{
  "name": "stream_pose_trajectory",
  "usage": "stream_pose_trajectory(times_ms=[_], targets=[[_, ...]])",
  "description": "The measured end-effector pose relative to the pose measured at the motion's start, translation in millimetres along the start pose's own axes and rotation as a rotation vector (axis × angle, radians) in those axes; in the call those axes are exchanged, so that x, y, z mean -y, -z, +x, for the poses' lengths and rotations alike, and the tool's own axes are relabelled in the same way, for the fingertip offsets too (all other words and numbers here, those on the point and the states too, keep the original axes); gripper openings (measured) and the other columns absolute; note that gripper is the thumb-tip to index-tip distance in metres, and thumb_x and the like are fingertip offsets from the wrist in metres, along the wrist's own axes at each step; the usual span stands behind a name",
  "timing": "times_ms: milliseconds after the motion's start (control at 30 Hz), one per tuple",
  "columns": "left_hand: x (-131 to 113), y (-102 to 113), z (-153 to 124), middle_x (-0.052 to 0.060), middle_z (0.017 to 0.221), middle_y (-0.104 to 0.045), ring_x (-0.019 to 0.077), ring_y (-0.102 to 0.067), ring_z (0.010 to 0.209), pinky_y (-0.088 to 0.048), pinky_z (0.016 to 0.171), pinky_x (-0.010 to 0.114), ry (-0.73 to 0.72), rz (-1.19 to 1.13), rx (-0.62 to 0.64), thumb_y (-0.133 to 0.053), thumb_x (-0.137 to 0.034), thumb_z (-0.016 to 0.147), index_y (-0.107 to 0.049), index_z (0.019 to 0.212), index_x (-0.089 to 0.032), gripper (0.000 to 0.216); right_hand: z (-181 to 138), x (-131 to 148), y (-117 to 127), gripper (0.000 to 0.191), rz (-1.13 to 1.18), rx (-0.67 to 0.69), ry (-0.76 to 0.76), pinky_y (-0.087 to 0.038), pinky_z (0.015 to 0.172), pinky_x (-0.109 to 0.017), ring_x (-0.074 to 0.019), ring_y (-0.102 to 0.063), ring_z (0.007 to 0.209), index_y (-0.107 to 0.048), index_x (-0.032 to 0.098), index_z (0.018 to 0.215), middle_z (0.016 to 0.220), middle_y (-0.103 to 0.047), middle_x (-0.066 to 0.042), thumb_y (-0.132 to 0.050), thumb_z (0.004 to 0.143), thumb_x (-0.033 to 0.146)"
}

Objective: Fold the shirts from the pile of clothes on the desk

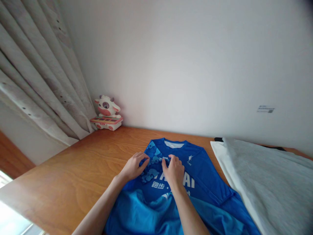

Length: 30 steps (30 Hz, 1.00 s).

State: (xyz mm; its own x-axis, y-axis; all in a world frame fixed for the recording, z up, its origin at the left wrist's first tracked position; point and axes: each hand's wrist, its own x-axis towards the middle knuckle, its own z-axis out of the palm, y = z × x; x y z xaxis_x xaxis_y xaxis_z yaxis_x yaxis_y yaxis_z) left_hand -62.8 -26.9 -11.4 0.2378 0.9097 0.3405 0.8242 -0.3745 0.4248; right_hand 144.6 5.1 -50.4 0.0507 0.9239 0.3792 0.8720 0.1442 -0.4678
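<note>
A blue long-sleeved sports shirt (154, 212) lies front up, its collar toward the wall and white lettering across the chest. Its cloud-patterned sleeve (151, 163) on the left is folded inward over the chest. My left hand (137, 166) rests at the outer edge of that sleeve, thumb and curved fingers apart. On the sleeve's inner side, my right hand (174, 169) lies over the lettering, its thumb spread from the bent fingers. Whether the fingertips press the cloth is hard to make out. The shirt's lower part is rumpled in loose folds around my forearms.
Grey cloth (266, 176) over a white layer (220, 153) covers the right side of the wooden tabletop (73, 182). A toy cow with a keyboard (107, 112) stands at the far left corner, beside a curtain (41, 65). A wall (183, 65) bounds the back.
</note>
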Motion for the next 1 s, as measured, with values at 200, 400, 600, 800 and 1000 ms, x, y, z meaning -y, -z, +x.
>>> stream_pose_trajectory(times_ms=[200, 400, 600, 800, 1000], targets=[[20.1, -27.6, 74.7, 0.009, 0.139, -0.064, 0.0223, -0.056, 0.132, -0.040, 0.114, 0.036, 0.061, 0.176, 0.174, -0.042, -0.025, 0.098, -0.060, 0.128, -0.021, 0.035, 2.7, 0.6, 5.1, 0.026, 0.032, 0.098, -0.038, -0.039, 0.081, -0.035, -0.0280, -0.067, 0.104, -0.060, 0.018, 0.120, 0.112, -0.073, -0.011, -0.054, 0.098, 0.031], [44.0, -61.3, 109.0, 0.017, 0.154, -0.050, 0.0279, -0.044, 0.144, -0.035, 0.117, 0.046, 0.192, 0.249, 0.272, -0.036, -0.033, 0.100, -0.050, 0.143, -0.014, 0.049, 8.2, -2.8, 5.6, 0.026, 0.122, 0.128, -0.111, -0.038, 0.077, -0.031, -0.0236, -0.071, 0.092, -0.058, 0.019, 0.122, 0.092, -0.076, -0.006, -0.051, 0.097, 0.022], [51.3, -73.2, 102.7, 0.017, 0.162, -0.036, 0.0307, -0.029, 0.152, -0.024, 0.120, 0.056, 0.243, 0.308, 0.217, -0.031, -0.037, 0.103, -0.044, 0.149, -0.016, 0.052, 9.7, -3.4, 4.2, 0.027, 0.143, 0.148, -0.105, -0.038, 0.077, -0.032, -0.0228, -0.072, 0.093, -0.057, 0.021, 0.124, 0.097, -0.077, -0.006, -0.048, 0.099, 0.022], [34.4, -60.5, 94.8, 0.016, 0.147, -0.056, 0.0273, -0.049, 0.139, -0.036, 0.116, 0.046, 0.186, 0.345, 0.073, -0.035, -0.022, 0.100, -0.059, 0.133, -0.015, 0.042, 8.7, -5.7, -0.2, 0.026, 0.085, 0.090, -0.051, -0.037, 0.076, -0.031, -0.0226, -0.068, 0.099, -0.063, 0.024, 0.116, 0.106, -0.073, -0.006, -0.049, 0.096, 0.015], [3.0, -44.1, 66.5, 0.009, 0.124, -0.070, 0.0243, -0.064, 0.117, -0.050, 0.102, 0.037, 0.058, 0.327, 0.077, -0.044, -0.020, 0.096, -0.065, 0.119, -0.021, 0.031, 8.0, -10.0, -8.0, 0.020, 0.070, 0.032, -0.034, -0.038, 0.075, -0.032, -0.0224, -0.065, 0.092, -0.068, 0.023, 0.102, 0.100, -0.069, -0.008, -0.052, 0.093, 0.015]])
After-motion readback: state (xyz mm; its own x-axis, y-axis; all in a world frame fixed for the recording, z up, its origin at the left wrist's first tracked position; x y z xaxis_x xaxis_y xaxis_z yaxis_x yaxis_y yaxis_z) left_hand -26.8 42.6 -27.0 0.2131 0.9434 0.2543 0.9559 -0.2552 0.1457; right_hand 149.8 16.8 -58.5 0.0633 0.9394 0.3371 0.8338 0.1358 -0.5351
